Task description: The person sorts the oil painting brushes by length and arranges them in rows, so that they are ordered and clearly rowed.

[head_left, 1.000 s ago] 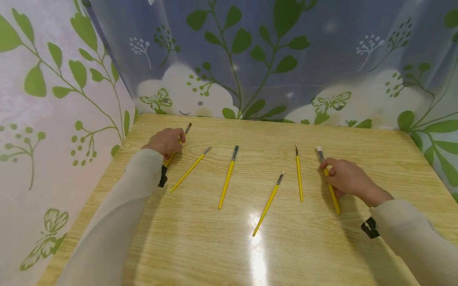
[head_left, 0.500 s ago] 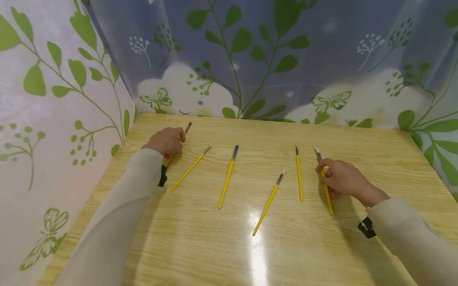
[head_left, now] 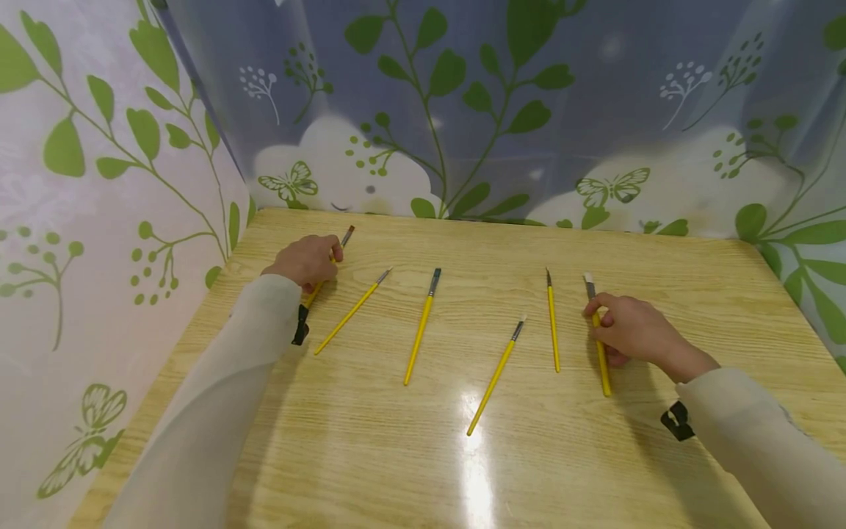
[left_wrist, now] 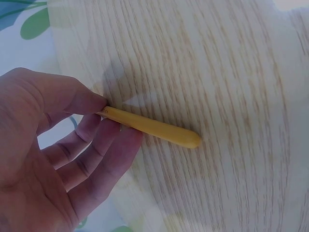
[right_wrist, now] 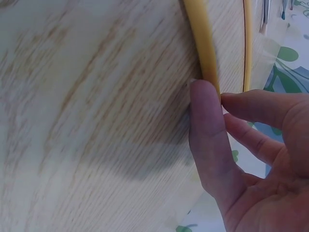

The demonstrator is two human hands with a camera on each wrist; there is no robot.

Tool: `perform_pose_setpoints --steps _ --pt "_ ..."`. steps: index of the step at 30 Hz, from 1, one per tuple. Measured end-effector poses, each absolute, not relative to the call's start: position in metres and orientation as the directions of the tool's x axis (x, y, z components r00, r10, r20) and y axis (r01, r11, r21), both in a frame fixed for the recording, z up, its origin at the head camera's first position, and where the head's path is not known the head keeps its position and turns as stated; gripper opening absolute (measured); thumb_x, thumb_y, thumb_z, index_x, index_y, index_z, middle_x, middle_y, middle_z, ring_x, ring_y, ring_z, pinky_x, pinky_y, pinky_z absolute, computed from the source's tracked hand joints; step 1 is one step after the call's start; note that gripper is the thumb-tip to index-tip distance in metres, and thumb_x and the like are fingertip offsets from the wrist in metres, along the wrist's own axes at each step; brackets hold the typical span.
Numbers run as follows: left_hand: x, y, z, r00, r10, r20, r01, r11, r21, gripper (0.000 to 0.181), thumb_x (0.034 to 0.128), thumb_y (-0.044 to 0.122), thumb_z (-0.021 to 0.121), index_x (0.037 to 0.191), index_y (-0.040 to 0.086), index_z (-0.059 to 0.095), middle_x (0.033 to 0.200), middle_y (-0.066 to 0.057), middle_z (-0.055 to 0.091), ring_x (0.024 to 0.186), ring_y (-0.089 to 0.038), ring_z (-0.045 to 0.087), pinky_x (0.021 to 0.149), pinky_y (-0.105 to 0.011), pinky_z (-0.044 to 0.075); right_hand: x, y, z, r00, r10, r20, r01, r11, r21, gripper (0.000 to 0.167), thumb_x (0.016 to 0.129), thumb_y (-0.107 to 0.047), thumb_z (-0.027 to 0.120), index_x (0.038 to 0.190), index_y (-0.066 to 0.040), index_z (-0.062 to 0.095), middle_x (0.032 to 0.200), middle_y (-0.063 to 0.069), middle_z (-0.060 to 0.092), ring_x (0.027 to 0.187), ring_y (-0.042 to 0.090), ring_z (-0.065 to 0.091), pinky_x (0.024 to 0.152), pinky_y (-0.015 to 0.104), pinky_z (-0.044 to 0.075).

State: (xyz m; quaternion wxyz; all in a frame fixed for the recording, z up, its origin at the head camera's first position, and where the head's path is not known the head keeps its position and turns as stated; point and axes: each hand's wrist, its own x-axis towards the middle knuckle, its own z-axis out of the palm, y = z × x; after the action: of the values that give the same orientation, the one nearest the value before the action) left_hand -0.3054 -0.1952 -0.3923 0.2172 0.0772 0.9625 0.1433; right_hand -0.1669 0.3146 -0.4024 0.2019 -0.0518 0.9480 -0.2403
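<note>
At the far left of the table, my left hand [head_left: 305, 262] pinches a flat paintbrush with reddish-brown bristles [head_left: 348, 235]. In the left wrist view, its yellow handle [left_wrist: 159, 131] comes out from between thumb and fingertips, the rounded end toward the camera. Over on the right, my right hand [head_left: 633, 329] holds a thicker paintbrush with white bristles [head_left: 590, 286] between thumb and fingers. Thumb and index finger meet at its yellow handle [right_wrist: 203, 43] in the right wrist view. The bristles of the left brush are hidden in the left wrist view.
Between the hands, several yellow paintbrushes lie apart: a thin one [head_left: 352, 312], a dark flat one [head_left: 421, 330], a white-tipped one [head_left: 496, 378] and a fine-pointed one [head_left: 553, 323]. The wooden table [head_left: 370, 455] meets a leaf-printed curtain [head_left: 463, 147] at the back.
My right hand has shifted slightly left, and the lower end of its paintbrush has swung left, so the brush stands straighter. My left hand and the other paintbrushes stay put.
</note>
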Motion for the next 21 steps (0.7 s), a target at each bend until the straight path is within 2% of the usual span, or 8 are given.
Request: perform_pose_setpoints --steps 5,9,12,16,21 --pt "-0.3059 -0.196 -0.3935 -0.893 0.207 -0.4 0.083 0.948 0.306 0.029 0.1053 0.012 0.054 0.134 0.011 0.057 0.12 -0.017 0.064 0.066 -0.025 0.065 0.058 -0.033 0.055 -0.1666 0.3164 -0.403 -0.915 -0.203 -0.349 -0.007 0.872 -0.489 0.038 0.107 -0.016 0.065 0.137 0.006 0.057 0.077 0.006 0.062 0.055 0.018 0.063 0.057 0.036 0.053" --pt "-0.3079 -0.1972 -0.3954 -0.892 0.206 -0.402 0.081 0.949 0.305 0.03 0.105 0.012 0.054 0.134 0.011 0.057 0.117 -0.017 0.064 0.065 -0.025 0.064 0.058 -0.033 0.055 -0.167 0.3165 -0.4014 -0.918 -0.205 -0.339 -0.008 0.865 -0.502 0.041 0.107 -0.019 0.067 0.137 0.007 0.057 0.076 0.008 0.061 0.054 0.018 0.063 0.057 0.036 0.058" --pt "-0.3088 -0.1974 -0.3967 -0.894 0.205 -0.398 0.081 0.948 0.307 0.029 0.1043 0.012 0.055 0.134 0.011 0.057 0.116 -0.017 0.064 0.065 -0.024 0.065 0.058 -0.033 0.055 -0.1674 0.3167 -0.3995 -0.926 -0.202 -0.318 -0.024 0.874 -0.486 0.044 0.107 -0.021 0.067 0.139 0.008 0.057 0.09 0.018 0.068 0.055 0.018 0.068 0.06 0.038 0.061" --pt "-0.3083 -0.1971 -0.397 -0.897 0.206 -0.391 0.084 0.948 0.307 0.029 0.1038 0.011 0.055 0.133 0.011 0.058 0.114 -0.016 0.064 0.065 -0.024 0.064 0.057 -0.032 0.055 -0.1677 0.3171 -0.3972 -0.938 -0.192 -0.289 -0.04 0.887 -0.46 0.047 0.107 -0.023 0.066 0.142 0.008 0.056 0.114 0.029 0.069 0.057 0.019 0.072 0.064 0.04 0.062" --pt "-0.307 -0.1971 -0.3966 -0.897 0.209 -0.39 0.088 0.948 0.306 0.029 0.1038 0.011 0.055 0.133 0.011 0.058 0.112 -0.016 0.064 0.065 -0.024 0.064 0.056 -0.031 0.054 -0.1683 0.3156 -0.3945 -0.949 -0.168 -0.266 -0.028 0.888 -0.459 0.05 0.108 -0.025 0.065 0.145 0.006 0.055 0.12 0.031 0.066 0.057 0.018 0.071 0.064 0.04 0.061"
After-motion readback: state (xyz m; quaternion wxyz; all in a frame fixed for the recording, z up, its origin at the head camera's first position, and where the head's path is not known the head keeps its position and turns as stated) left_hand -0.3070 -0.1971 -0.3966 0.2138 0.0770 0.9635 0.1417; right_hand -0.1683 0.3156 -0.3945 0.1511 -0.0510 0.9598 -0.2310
